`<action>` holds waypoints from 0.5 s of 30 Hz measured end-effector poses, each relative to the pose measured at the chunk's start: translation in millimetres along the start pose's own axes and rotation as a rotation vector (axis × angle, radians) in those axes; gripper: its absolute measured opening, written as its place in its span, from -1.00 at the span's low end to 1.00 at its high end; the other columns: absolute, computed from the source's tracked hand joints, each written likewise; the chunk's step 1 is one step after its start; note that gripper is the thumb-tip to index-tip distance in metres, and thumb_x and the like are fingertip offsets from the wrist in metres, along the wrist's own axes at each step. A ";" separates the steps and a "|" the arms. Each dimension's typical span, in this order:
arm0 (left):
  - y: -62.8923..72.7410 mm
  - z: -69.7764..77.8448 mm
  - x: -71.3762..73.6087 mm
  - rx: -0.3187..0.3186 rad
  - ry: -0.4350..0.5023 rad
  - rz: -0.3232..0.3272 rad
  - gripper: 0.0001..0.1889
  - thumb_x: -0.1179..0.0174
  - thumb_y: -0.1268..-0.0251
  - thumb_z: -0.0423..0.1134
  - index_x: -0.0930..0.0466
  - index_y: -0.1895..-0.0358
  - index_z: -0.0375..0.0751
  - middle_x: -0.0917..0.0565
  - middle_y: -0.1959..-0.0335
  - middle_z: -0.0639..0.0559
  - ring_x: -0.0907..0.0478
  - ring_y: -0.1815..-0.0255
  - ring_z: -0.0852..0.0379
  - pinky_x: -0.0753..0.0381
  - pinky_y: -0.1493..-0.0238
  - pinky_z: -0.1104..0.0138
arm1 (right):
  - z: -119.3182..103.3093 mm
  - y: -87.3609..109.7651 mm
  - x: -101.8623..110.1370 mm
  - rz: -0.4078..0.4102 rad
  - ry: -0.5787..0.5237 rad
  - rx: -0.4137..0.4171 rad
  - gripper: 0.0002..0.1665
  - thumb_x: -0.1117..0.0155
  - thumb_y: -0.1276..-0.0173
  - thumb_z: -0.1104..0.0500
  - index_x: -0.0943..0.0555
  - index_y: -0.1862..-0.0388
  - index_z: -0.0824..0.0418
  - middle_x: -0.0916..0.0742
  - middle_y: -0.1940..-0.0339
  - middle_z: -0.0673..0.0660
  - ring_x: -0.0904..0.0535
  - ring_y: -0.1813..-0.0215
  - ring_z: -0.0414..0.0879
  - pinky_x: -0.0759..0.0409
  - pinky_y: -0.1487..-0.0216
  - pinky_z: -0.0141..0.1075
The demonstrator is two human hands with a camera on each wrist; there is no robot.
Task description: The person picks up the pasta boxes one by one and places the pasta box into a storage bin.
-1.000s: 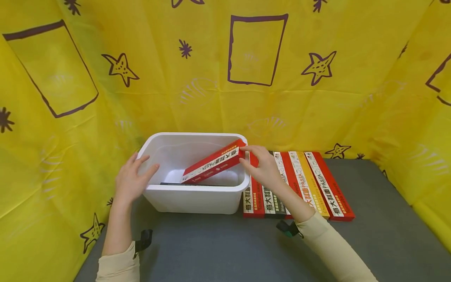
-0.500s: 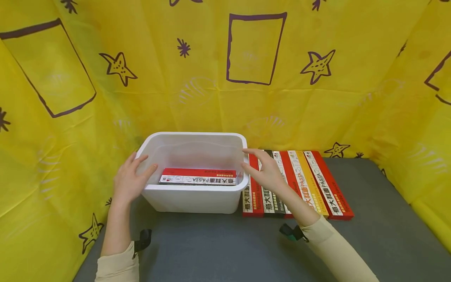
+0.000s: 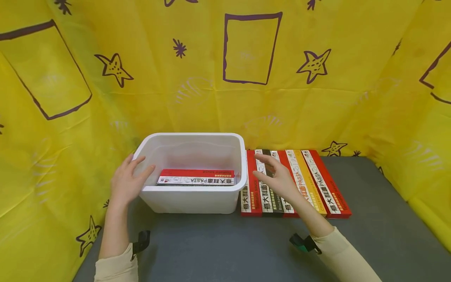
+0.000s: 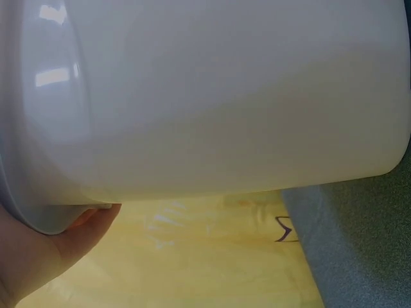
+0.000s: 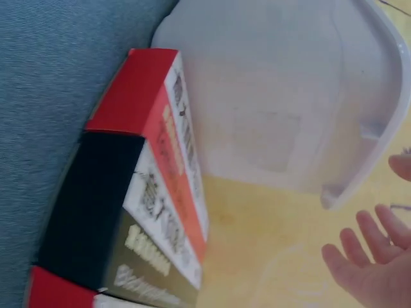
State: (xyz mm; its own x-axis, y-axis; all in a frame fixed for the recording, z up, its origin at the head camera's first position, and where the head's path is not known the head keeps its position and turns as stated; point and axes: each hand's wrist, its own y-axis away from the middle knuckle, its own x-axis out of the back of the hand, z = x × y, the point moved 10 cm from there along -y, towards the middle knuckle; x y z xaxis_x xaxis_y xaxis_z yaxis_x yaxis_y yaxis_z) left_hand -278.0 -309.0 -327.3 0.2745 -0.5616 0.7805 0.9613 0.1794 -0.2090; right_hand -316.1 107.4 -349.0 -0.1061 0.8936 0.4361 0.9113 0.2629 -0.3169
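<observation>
My left hand is at the left end of a white plastic bin, holding its rim. In the left wrist view, a finger tucks under the rim lip, against the bin's outside wall. Inside the bin, a red and white pasta box lies flat along the near wall, above a dark box edge. My right hand hovers over a row of pasta boxes right of the bin, thumb and fingers apart, holding nothing. A red tomato sauce box lies closest to the bin, a black one beside it.
Farther right in the row lie a yellow chicken curry box and a red box at the end. The boxes lie side by side on the dark grey table. Yellow printed fabric encloses the back and sides.
My right hand let go of the red pasta box, which dropped from a tilt to lying flat in the bin. That hand then moved right, over the row. My left hand stayed at the rim.
</observation>
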 end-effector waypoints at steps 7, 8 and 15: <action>2.2 -2.0 1.2 0.010 0.004 0.000 -0.27 0.03 -0.40 0.20 -0.28 -0.42 -0.29 -0.03 -0.50 -0.41 0.02 -0.40 -0.54 0.10 -0.24 -0.44 | 19.8 17.2 12.1 0.023 -0.059 -0.046 -0.33 -0.40 -0.27 0.22 -0.43 -0.35 0.17 -0.53 -0.32 0.14 -0.38 -0.36 0.11 -0.30 -0.37 0.08; 2.0 -2.0 0.9 0.011 0.004 0.000 -0.27 0.03 -0.40 0.20 -0.28 -0.42 -0.29 -0.03 -0.50 -0.40 0.02 -0.40 -0.54 0.10 -0.24 -0.44 | 23.6 20.3 14.3 0.026 -0.065 -0.058 -0.34 -0.39 -0.28 0.21 -0.42 -0.35 0.16 -0.52 -0.32 0.14 -0.37 -0.37 0.11 -0.28 -0.38 0.10; 0.5 -2.2 -0.8 0.021 0.007 -0.006 -0.26 0.03 -0.40 0.21 -0.27 -0.43 -0.27 -0.02 -0.51 -0.39 0.03 -0.41 -0.53 0.10 -0.24 -0.45 | 45.3 43.7 29.6 0.036 -0.079 -0.134 -0.27 -0.38 -0.31 0.10 -0.36 -0.42 0.14 -0.46 -0.37 0.18 -0.30 -0.40 0.14 -0.26 -0.34 0.22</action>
State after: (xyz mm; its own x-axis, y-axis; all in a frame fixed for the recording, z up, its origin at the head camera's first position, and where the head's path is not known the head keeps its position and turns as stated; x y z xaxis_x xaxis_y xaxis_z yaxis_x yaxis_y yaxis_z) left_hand -277.7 -310.2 -329.3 0.2693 -0.5685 0.7773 0.9622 0.1931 -0.1921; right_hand -297.5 161.8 -388.0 -0.0987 0.9287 0.3573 0.9595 0.1840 -0.2133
